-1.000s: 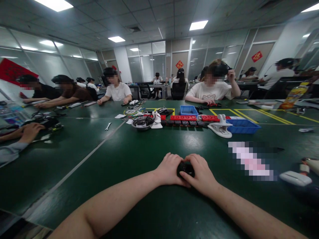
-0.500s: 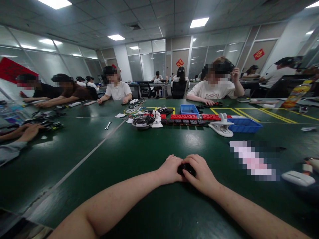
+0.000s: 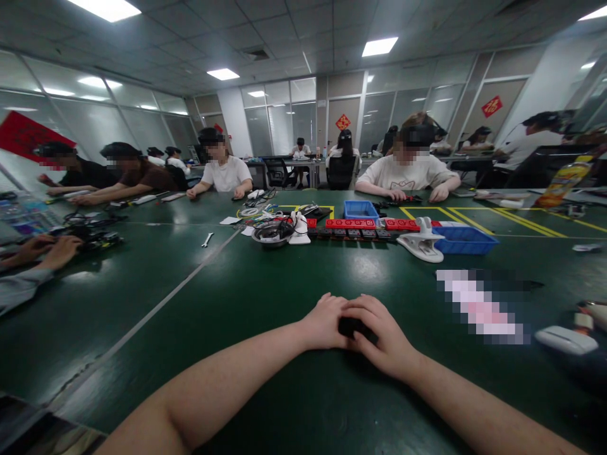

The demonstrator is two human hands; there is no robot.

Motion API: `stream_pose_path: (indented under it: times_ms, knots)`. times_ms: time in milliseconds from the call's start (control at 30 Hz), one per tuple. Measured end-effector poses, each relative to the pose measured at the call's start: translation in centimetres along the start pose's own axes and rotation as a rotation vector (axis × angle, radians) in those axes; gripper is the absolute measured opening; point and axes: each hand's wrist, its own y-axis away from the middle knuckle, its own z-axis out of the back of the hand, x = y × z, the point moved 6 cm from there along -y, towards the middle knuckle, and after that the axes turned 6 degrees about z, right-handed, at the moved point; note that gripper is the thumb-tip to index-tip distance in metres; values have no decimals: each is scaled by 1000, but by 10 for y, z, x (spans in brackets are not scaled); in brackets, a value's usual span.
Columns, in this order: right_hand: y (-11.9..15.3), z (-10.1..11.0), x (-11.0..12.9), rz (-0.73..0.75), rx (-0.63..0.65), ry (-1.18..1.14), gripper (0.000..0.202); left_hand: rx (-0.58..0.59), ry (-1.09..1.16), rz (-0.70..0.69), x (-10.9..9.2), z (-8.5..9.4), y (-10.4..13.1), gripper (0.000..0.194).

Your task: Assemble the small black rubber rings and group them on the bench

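A small dark object (image 3: 356,327), black and partly hidden by fingers, rests low over the green table (image 3: 265,287) between my two hands; its kind I cannot make out. My left hand (image 3: 326,321) curls around its left side, with most fingertips out of sight. From the right and above, my right hand (image 3: 383,333) grips it, fingers arched across the top and thumb along the near side. The fingers of both hands meet at the far edge of the object.
Beyond my hands stand a red power strip (image 3: 351,224), a white clamp (image 3: 422,240), a blue bin (image 3: 465,240) and a coiled cable bundle (image 3: 272,234). A wrench (image 3: 207,240) lies left. A white case (image 3: 566,340) is at right. Co-workers sit around the table.
My right hand has shifted and turned slightly over the black object, whose visible top looks flatter and less glossy. Across the table, a person's raised hand has come down to the tabletop.
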Motion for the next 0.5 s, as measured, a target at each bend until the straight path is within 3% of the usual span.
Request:
stream_pose_path:
  times_ms: [167, 367, 500]
  knots:
    - [4, -1, -19, -209, 0, 153, 33, -80, -75, 62, -6, 7, 5, 69]
    - [2, -5, -25, -262, 62, 149, 14, -142, -214, 108, -11, 5, 5, 46]
    - [1, -5, -23, -248, 58, 109, 14, -115, -189, 93, -7, 1, 3, 43]
